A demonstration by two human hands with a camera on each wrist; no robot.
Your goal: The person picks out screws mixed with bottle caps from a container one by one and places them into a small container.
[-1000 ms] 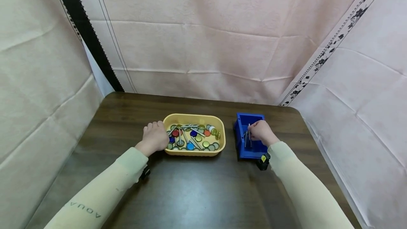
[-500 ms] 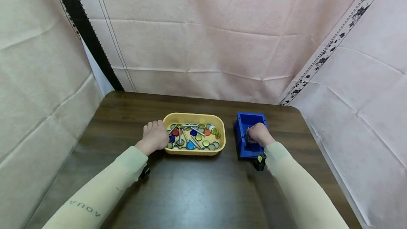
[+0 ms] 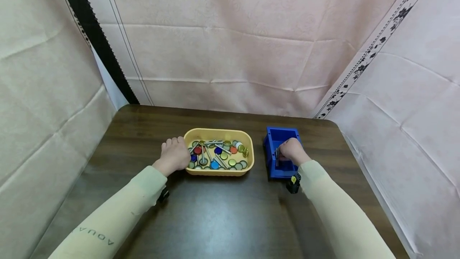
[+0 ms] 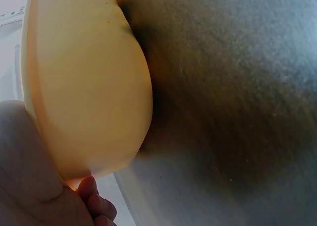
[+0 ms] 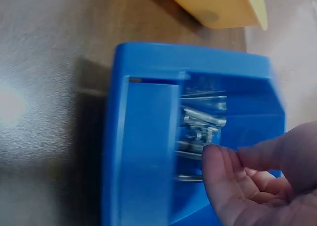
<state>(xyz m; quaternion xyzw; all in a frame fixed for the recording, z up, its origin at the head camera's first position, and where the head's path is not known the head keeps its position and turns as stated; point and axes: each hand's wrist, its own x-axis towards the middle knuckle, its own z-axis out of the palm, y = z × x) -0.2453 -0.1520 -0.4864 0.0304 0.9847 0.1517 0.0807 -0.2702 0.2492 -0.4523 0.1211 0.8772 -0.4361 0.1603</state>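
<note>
My left hand [image 3: 174,156] grips the left end of a yellow oblong tub [image 3: 215,173], thumb and fingers at its rim. Several bolts, bottle caps and coloured discs lie in this tub; in the left wrist view its smooth outer wall [image 4: 94,87] fills the left half. At the right, my right hand [image 3: 294,152] reaches down into a blue bin [image 3: 284,175]. Thumb and fingers are bent together, and a bolt [image 5: 209,135] shows at the fingertips in the right wrist view; the fingers hide its other end. Several metal bolts [image 5: 200,116] lie in the bin beside them.
A dark wooden table [image 3: 223,211] carries both containers, with a gap of bare wood between them. Pale cloth [image 3: 223,51] hangs behind the table's back edge and along both sides. A small black device [image 3: 293,183] sits under the right wrist.
The right hand has gone lower into the blue bin; the bolt that stood up at its fingers no longer shows in the head view. The left hand keeps its hold on the tub.
</note>
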